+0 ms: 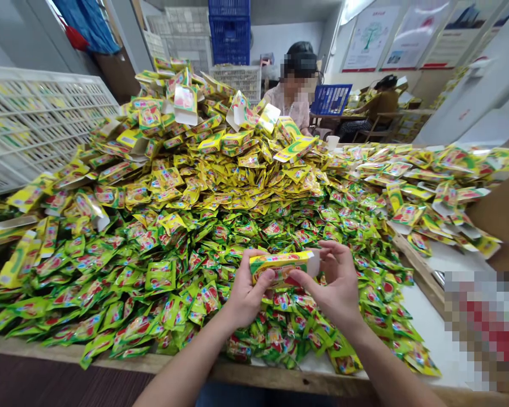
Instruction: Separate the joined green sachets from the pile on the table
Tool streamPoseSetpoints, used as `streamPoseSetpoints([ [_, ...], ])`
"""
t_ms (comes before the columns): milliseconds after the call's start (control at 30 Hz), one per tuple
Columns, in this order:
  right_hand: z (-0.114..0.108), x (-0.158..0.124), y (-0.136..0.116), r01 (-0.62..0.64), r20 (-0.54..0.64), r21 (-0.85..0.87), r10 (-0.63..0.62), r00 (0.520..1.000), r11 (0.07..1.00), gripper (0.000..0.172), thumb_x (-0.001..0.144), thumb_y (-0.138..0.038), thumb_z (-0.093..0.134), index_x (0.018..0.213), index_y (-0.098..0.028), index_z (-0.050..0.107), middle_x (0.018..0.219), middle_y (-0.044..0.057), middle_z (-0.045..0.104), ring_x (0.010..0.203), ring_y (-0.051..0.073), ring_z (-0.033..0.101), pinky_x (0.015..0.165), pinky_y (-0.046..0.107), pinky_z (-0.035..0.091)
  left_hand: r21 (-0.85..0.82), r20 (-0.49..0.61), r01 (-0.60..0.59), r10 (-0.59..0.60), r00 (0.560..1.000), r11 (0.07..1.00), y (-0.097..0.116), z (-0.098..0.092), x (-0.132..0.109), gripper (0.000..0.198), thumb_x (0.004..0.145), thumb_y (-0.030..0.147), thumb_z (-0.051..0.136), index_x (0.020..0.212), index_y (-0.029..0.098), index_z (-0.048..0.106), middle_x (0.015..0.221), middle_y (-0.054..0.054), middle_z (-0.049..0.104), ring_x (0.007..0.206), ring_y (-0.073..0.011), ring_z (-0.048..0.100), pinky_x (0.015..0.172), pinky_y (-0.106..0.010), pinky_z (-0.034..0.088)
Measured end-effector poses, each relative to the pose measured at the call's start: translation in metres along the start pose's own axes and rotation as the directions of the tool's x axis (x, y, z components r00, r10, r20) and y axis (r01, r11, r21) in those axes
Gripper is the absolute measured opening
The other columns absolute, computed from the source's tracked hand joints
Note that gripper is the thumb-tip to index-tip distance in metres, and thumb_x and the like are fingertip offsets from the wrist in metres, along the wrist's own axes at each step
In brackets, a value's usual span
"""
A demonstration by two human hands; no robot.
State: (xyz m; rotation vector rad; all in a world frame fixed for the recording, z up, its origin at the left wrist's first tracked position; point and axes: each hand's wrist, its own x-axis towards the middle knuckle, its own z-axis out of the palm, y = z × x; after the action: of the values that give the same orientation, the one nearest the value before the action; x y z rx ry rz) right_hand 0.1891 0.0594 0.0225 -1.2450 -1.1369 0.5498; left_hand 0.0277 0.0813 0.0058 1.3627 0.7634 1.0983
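Between my two hands, above the pile, is a small yellow and green carton (282,264) lying sideways, its white end flap out at the right. My left hand (248,285) grips the carton's left end, thumb on the front face. At the other end my right hand (337,282) has its thumb on the carton's front, with its fingers curled near the white flap. Beneath both hands spread many green sachets (161,277) with red fruit pictures. Whether anything is inside the carton cannot be seen.
Behind the green sachets rises a heap of yellow sachets (254,181) and cartons (148,116). A white crate (38,124) leans at the left. More cartons (407,212) lie right of a wooden strip (419,265). A person (294,90) sits across the table; another works farther back.
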Motion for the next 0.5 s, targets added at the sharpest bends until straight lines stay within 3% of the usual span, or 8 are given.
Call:
streamPoseSetpoints([
  [67,-0.003,0.003,-0.001,-0.151,0.187,0.052,0.139,0.972,0.987,0.056,0.055,-0.038,0.083,0.103,-0.021,0.059,0.087,0.002,0.063,0.064,0.014,0.06,0.055,0.025,0.05,0.002,0.036,0.006,-0.006,0.999,1.0,0.001,-0.002,-0.001,0.037,0.084,0.054,0.05,0.104,0.024,0.042,0.091,0.0,0.053,0.06,-0.0094,0.055,0.046,-0.02,0.048],
  [167,-0.007,0.006,-0.002,-0.346,0.484,0.01,0.298,0.822,0.938,0.038,0.061,-0.046,0.077,0.08,-0.016,0.065,0.065,0.0,0.063,0.05,0.011,0.055,0.046,0.022,0.045,0.05,0.038,0.014,-0.016,0.999,0.999,-0.001,-0.003,-0.002,0.036,0.085,0.054,0.049,0.103,0.023,0.046,0.086,0.0,0.053,0.053,-0.0085,0.051,0.041,-0.02,0.045],
  [267,-0.022,0.024,-0.004,-0.346,0.521,-0.128,0.36,0.774,0.93,0.035,0.06,-0.046,0.078,0.07,-0.015,0.067,0.056,-0.001,0.062,0.047,0.011,0.053,0.044,0.022,0.041,0.176,0.105,-0.006,-0.013,0.994,0.984,-0.002,-0.004,-0.001,0.038,0.088,0.05,0.046,0.114,0.023,0.045,0.083,0.0,0.057,0.062,-0.0124,0.056,0.054,-0.025,0.049],
  [300,-0.031,0.037,-0.006,-0.334,0.493,-0.184,0.381,0.782,0.924,0.034,0.058,-0.044,0.079,0.07,-0.015,0.068,0.057,-0.001,0.063,0.047,0.012,0.053,0.043,0.023,0.04,0.228,0.13,-0.03,0.0,0.991,0.973,-0.001,-0.005,0.0,0.041,0.089,0.048,0.045,0.121,0.022,0.042,0.084,-0.001,0.06,0.068,-0.0142,0.059,0.062,-0.028,0.05],
  [367,-0.057,0.075,-0.013,-0.31,0.333,-0.263,0.388,0.859,0.914,0.033,0.055,-0.041,0.081,0.07,-0.014,0.069,0.057,0.002,0.065,0.047,0.013,0.055,0.041,0.024,0.038,0.299,0.133,-0.084,0.046,0.99,0.951,0.002,-0.007,0.002,0.05,0.09,0.044,0.045,0.132,0.02,0.031,0.09,-0.004,0.063,0.076,-0.0155,0.06,0.073,-0.031,0.05],
  [400,-0.072,0.097,-0.017,-0.276,0.196,-0.24,0.325,0.925,0.931,0.03,0.06,-0.038,0.079,0.075,-0.014,0.07,0.065,0.005,0.068,0.052,0.014,0.058,0.044,0.025,0.041,0.32,0.106,-0.109,0.078,0.991,0.941,0.003,-0.008,0.003,0.053,0.09,0.042,0.046,0.135,0.02,0.028,0.094,-0.005,0.063,0.078,-0.0153,0.06,0.075,-0.032,0.049],
  [433,-0.086,0.12,-0.022,-0.201,-0.05,-0.184,0.195,0.98,0.962,0.026,0.067,-0.037,0.074,0.078,-0.014,0.069,0.074,0.008,0.07,0.055,0.014,0.059,0.047,0.026,0.042,0.338,0.067,-0.129,0.113,0.991,0.932,0.005,-0.009,0.003,0.053,0.089,0.041,0.048,0.134,0.019,0.028,0.098,-0.006,0.063,0.078,-0.015,0.06,0.075,-0.031,0.049],
  [500,-0.106,0.157,-0.029,-0.107,-0.331,-0.141,0.055,0.942,0.984,0.03,0.085,-0.035,0.054,0.097,-0.01,0.066,0.102,0.019,0.067,0.07,0.015,0.064,0.057,0.029,0.045,0.386,0.003,-0.167,0.18,0.984,0.907,0.007,-0.012,0.004,0.047,0.088,0.037,0.05,0.129,0.019,0.036,0.097,-0.006,0.063,0.077,-0.0143,0.06,0.074,-0.03,0.049],
])
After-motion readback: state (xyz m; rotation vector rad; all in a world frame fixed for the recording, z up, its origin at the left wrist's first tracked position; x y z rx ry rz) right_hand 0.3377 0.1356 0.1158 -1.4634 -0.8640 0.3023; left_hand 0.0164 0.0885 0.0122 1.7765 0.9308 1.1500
